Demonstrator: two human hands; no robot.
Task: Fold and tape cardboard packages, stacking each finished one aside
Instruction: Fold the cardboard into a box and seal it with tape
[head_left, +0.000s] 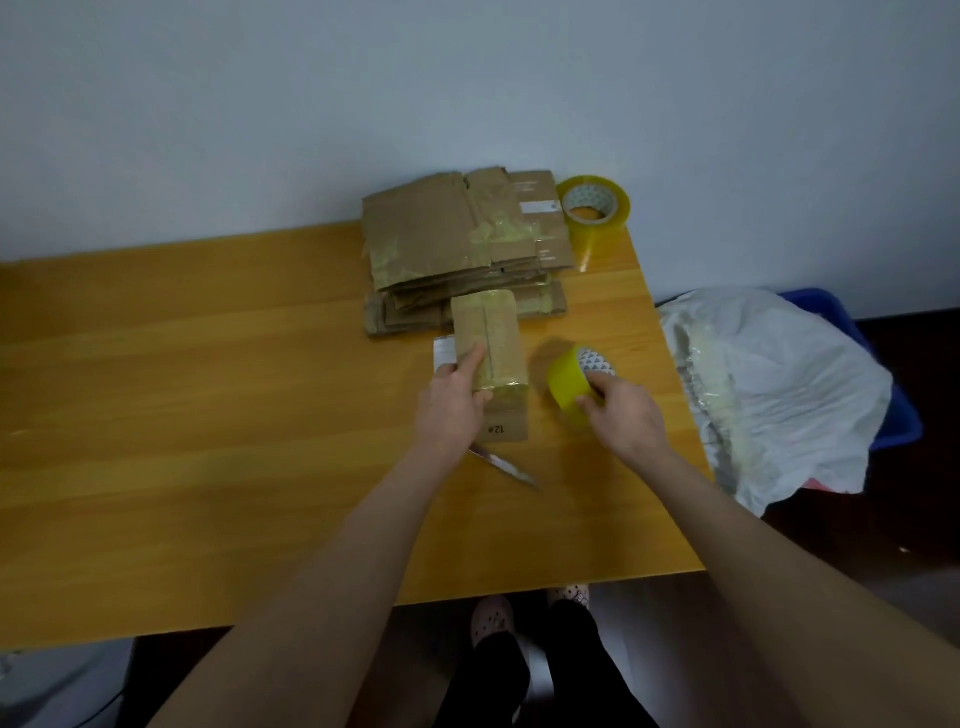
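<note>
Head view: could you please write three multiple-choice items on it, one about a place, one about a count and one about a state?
1. Where is the free roll?
A. at the far right corner of the table, beside the stack
B. in the bin
C. on the floor

2. How many tape rolls show?
A. one
B. two
C. three

3. What does the right hand do?
A. lies flat
B. grips a roll
C. grips the package

Key:
1 A, it stands right of the stack, by the far edge.
2 B, the free roll plus the held roll.
3 B, its fingers curl round the held roll.
</note>
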